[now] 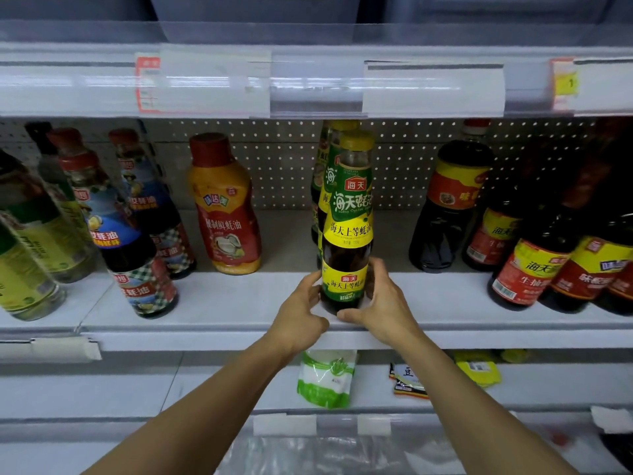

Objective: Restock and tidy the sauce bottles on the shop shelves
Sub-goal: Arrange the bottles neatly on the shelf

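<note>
Both hands grasp the base of an upright green-labelled oyster sauce bottle (347, 234) near the shelf (239, 303) front: left hand (301, 311), right hand (380, 303), fingers curled round it.

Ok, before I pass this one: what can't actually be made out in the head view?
- Bottles behind the front green-label bottle: it hides them, so their count is unclear.
- That bottle's base: covered by the left hand and right hand.
- Price tags on the upper shelf edge: blurred, unreadable.
- Dark bottles at the right edge: cut off by the frame.
- Packets on the lower shelf: partly hidden by the shelf lip and right forearm.
</note>
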`<state>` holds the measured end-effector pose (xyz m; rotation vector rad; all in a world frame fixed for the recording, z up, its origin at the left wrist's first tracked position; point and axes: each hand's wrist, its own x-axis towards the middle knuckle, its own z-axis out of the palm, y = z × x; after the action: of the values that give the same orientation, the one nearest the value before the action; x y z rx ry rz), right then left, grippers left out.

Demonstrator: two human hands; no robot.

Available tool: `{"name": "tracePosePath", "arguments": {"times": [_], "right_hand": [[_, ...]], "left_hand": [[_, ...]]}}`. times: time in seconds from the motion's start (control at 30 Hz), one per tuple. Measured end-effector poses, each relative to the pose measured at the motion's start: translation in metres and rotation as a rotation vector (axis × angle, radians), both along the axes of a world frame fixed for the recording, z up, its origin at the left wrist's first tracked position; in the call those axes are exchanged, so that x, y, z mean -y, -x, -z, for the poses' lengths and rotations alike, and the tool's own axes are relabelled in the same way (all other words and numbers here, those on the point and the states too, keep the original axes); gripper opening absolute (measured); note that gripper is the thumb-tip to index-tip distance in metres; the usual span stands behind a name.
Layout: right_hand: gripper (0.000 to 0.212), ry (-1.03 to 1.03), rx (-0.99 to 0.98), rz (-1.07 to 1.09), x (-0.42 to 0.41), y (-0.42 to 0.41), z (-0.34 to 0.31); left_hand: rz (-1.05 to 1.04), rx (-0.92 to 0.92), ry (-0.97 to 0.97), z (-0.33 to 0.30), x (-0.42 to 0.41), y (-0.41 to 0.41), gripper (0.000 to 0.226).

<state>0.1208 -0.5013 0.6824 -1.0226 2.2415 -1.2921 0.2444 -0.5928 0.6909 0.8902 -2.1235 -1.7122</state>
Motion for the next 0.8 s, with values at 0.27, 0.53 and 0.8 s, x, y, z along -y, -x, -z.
{"name": "tracePosePath", "arguments": {"times": [0.27,0.53,0.8], "right_hand": [[0.084,0.035,-0.01,0.024,0.0,-0.007,0.005],[0.082,0.016,-0.011,0.002,0.0,-0.004,0.005],[0.081,0.007,-0.033,-0.029,-0.001,-0.002,0.004]], "left_hand": [[-0.022,0.005,0.04,0.004,-0.006,-0.004,0.087],[-0.087,0.003,0.036,0.008,-0.009,0.002,0.087],[-0.146,-0.007,0.012,0.009,-0.015,0.004,0.086]]}}
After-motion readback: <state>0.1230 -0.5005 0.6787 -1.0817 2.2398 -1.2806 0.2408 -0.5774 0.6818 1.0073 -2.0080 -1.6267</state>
